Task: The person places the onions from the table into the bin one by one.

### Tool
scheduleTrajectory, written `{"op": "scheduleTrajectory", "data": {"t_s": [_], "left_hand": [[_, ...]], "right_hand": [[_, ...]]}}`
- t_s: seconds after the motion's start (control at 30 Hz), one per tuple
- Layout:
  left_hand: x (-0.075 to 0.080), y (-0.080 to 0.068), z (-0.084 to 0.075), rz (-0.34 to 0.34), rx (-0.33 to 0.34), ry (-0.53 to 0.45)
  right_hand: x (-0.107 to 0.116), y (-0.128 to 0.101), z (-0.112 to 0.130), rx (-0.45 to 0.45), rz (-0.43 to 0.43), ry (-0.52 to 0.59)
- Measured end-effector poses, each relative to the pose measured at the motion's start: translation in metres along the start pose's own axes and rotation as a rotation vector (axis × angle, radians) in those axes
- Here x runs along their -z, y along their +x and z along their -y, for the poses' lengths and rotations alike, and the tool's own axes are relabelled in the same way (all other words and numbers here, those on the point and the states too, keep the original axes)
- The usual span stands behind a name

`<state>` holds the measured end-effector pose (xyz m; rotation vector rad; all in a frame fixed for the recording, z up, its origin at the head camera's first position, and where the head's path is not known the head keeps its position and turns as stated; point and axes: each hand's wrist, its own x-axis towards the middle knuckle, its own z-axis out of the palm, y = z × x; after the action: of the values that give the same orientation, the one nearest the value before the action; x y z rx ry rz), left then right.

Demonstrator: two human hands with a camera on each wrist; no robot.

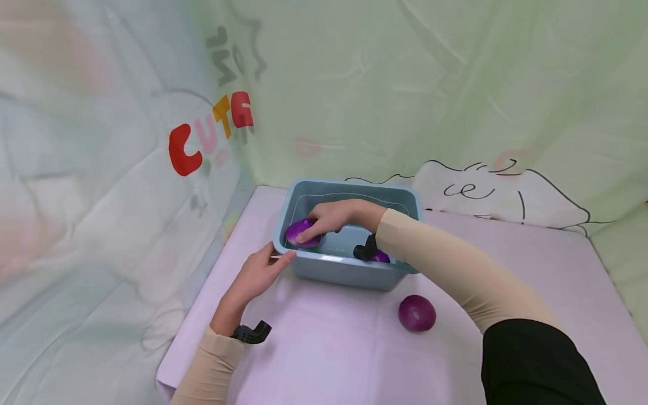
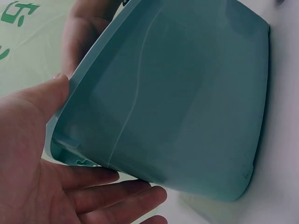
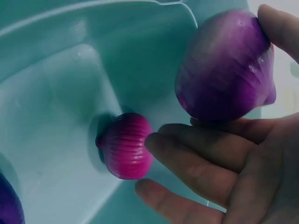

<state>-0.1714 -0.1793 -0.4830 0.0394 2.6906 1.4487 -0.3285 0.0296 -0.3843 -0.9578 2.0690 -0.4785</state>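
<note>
R hand [image 1: 331, 216] fingers grasp purple onion [image 1: 300, 230] inside tub [image 1: 344, 270], at 9 o'clock wall. L hand [image 1: 260, 273] fingers relaxed, touching tub's near-left rim. Spare onion [image 1: 417, 313] on worktop [image 1: 329, 349] at 5 o'clock, open room around.

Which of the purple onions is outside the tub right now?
The onion on the tablecloth, just in front of the blue tub. The others are inside: the right hand grips one, another lies under that forearm.
</note>
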Motion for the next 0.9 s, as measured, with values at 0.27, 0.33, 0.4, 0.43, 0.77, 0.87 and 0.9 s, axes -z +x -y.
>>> {"op": "scheduleTrajectory", "data": {"t_s": [0.27,0.33,0.4,0.43,0.77,0.87,0.9], "left_hand": [[0.002,-0.001,-0.002,0.007,-0.010,-0.011],[0.002,-0.001,-0.001,0.007,-0.010,-0.010],[0.002,-0.001,0.000,0.006,-0.013,-0.012],[0.002,-0.001,0.000,0.005,-0.015,-0.012],[0.001,-0.001,0.002,-0.002,-0.018,-0.001],[0.000,-0.001,0.002,-0.005,-0.014,0.000],[0.000,-0.001,0.002,-0.005,-0.013,0.000]], "right_hand": [[-0.002,0.012,-0.001,-0.022,0.034,-0.033],[-0.002,0.014,-0.001,-0.032,0.049,-0.042],[-0.003,0.015,-0.001,-0.038,0.064,-0.049],[-0.003,0.015,0.000,-0.040,0.072,-0.050],[-0.007,0.014,0.004,-0.040,0.112,-0.086],[-0.007,0.014,0.004,-0.028,0.117,-0.097],[-0.006,0.014,0.004,-0.021,0.118,-0.100]]}}
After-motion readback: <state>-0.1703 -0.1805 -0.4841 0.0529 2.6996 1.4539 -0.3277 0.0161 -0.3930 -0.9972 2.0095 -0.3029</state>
